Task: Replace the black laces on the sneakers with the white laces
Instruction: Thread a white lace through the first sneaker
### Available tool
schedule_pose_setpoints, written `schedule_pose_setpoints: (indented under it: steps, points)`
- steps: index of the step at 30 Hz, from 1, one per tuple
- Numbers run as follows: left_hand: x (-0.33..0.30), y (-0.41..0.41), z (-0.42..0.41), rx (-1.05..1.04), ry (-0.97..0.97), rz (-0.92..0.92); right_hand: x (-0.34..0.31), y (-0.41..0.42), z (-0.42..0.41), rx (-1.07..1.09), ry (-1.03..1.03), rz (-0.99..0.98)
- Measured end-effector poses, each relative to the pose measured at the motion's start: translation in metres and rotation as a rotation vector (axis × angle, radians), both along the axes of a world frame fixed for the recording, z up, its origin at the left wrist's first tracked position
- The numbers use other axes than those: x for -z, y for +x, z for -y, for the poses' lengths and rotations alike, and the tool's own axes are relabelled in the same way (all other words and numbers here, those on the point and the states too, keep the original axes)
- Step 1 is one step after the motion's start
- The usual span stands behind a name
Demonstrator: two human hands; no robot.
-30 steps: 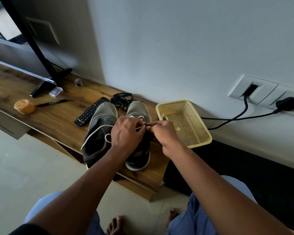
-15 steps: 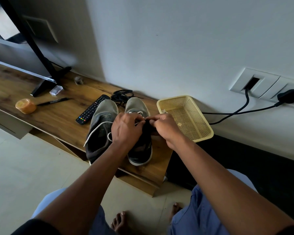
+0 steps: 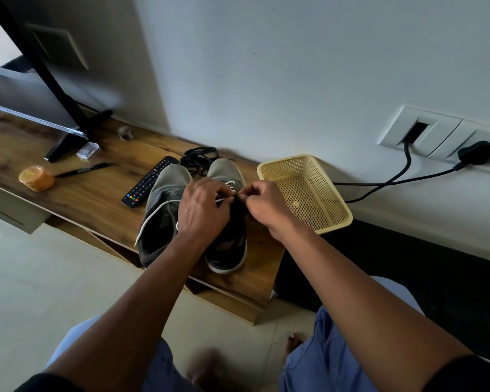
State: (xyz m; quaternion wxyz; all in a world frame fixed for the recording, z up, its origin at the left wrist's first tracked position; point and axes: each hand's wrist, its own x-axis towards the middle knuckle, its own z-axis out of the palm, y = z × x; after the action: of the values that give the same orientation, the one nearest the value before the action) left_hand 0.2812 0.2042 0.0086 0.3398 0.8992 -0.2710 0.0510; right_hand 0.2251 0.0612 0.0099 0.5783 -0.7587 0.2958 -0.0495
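Two grey sneakers stand side by side on the wooden bench, toes toward the wall. The left sneaker [image 3: 164, 190] has a white lace [image 3: 153, 219] trailing over its side. Over the right sneaker [image 3: 227, 250] my left hand [image 3: 203, 210] pinches a white lace [image 3: 230, 185] near the eyelets. My right hand [image 3: 262, 205] pinches the same lace from the right, fingers curled. Both hands hide the middle of that shoe. A pile of black laces [image 3: 200, 158] lies behind the toes.
A yellow mesh basket [image 3: 331, 222] sits right of the shoes. A TV remote [image 3: 149, 183], a black pen [image 3: 82, 169], an orange round tub [image 3: 36, 178] and a TV stand foot [image 3: 71, 134] lie left on the bench [image 3: 96, 199]. Black cables [image 3: 393, 179] run from wall sockets.
Both hands stay at the right sneaker's eyelets, working the white lace with small finger movements. The camera has shifted slightly; the shoes have not moved.
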Motion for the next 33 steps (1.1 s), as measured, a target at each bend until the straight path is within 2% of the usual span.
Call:
schedule_pose_setpoints:
  steps: [5, 10, 15, 19, 22, 24, 28, 33]
  points:
    - [-0.012, -0.004, 0.003, 0.221, -0.019, -0.127, 0.002, 0.005, -0.003, -0.046, -0.182, 0.032]
    - [-0.002, 0.002, -0.001, 0.201, 0.102, -0.061, 0.006, 0.006, 0.0, -0.042, -0.273, 0.048]
    - [-0.004, 0.004, -0.002, 0.168, 0.174, -0.053, -0.004, 0.007, 0.006, 0.121, -0.351, 0.187]
    - [-0.003, 0.007, -0.004, 0.157, 0.153, -0.08, -0.036, 0.005, 0.018, 0.284, -0.252, 0.426]
    - [-0.001, 0.009, -0.005, 0.16, 0.119, -0.102, -0.072, -0.001, 0.018, 0.318, -0.06, 0.651]
    - [-0.001, 0.01, -0.006, 0.157, 0.099, -0.104, -0.096, -0.007, 0.017, 0.331, -0.009, 0.762]
    - [0.0, 0.01, -0.008, 0.151, 0.071, -0.106, -0.125, -0.015, 0.014, 0.358, -0.022, 0.928]
    - [0.0, 0.008, -0.01, 0.146, 0.065, -0.079, -0.141, -0.017, 0.012, 0.431, -0.051, 1.023]
